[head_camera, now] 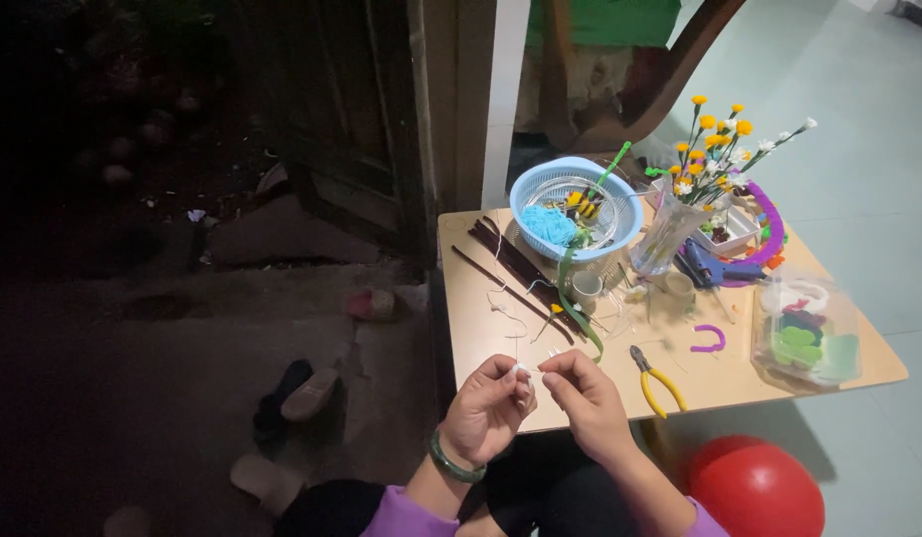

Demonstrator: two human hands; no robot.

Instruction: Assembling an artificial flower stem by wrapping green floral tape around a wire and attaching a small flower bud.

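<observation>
The table (491, 343) is a low, light tan surface standing on a pale tiled floor (858, 189), beside a dark wooden door frame (361, 149). A red ball (754, 487) lies on the floor under the table's near right corner.

On the far side of the table sits a blue plastic basket (535, 189) with a clear bowl inside it, holding blue yarn and small yellow pieces. To its right stands a clear vase (665, 239) filled with handmade stems topped with yellow, orange and white blooms. A clear plastic container (807, 328) holding green and dark pieces rests near the right edge. A blue glue gun (719, 270) lies between the vase and the container, next to a purple ring-shaped piece.

A bundle of dark brown sticks (515, 264) lies diagonally left of the basket. Yellow-handled pliers (655, 383) lie near the front edge, just right of the hands. A purple bent pipe cleaner (709, 340) lies beyond the pliers.

The left hand (489, 408), with a green bangle (453, 463) on the wrist, and the right hand (585, 398) are held together over the near table edge. Each grip is pinched together on a small white piece (525, 370), held between the two hands. Its exact form is too small to tell. Both sleeves are purple.
</observation>
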